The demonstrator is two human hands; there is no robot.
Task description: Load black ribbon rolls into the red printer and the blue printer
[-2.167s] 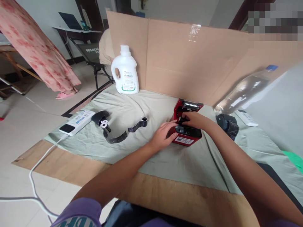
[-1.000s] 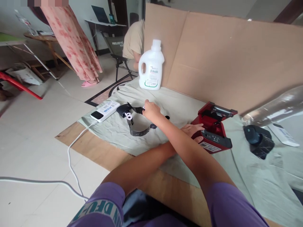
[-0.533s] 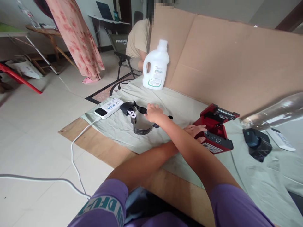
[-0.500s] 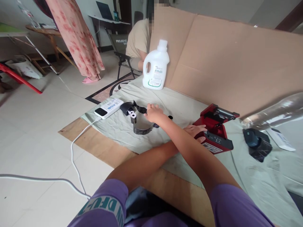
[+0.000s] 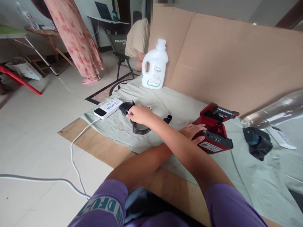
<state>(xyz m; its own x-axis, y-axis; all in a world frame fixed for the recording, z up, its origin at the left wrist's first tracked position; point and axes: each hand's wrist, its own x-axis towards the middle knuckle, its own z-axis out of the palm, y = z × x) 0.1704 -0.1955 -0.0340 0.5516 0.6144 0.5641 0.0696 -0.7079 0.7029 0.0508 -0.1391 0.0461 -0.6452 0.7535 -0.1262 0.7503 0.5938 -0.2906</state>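
The black strap [image 5: 141,130] curves nearer me than my right hand [image 5: 140,114], whose grip I cannot tell, while my spread left hand [image 5: 190,130] touches the red box [image 5: 214,141].

White jug [image 5: 155,69] upright at the far side of the bench [image 5: 94,138], handle to the left; cardboard panel [image 5: 224,60] stands behind. White device [image 5: 109,108], dark screen at one end, lies on pale green cloth [image 5: 182,108]; white cable [image 5: 72,154] runs from it toward the tiled floor [image 5: 49,145]. At right: clear plastic container [image 5: 274,108], slanted, cut off by the frame; smaller white device [image 5: 282,137] near it. Background: open laptop [image 5: 103,10] on a table [image 5: 106,19]; folding chair [image 5: 118,41], lettered PROJEEYO; person in tan shirt [image 5: 138,36] beside it; person in pink patterned dress [image 5: 73,37], pink slipper [image 5: 90,80].
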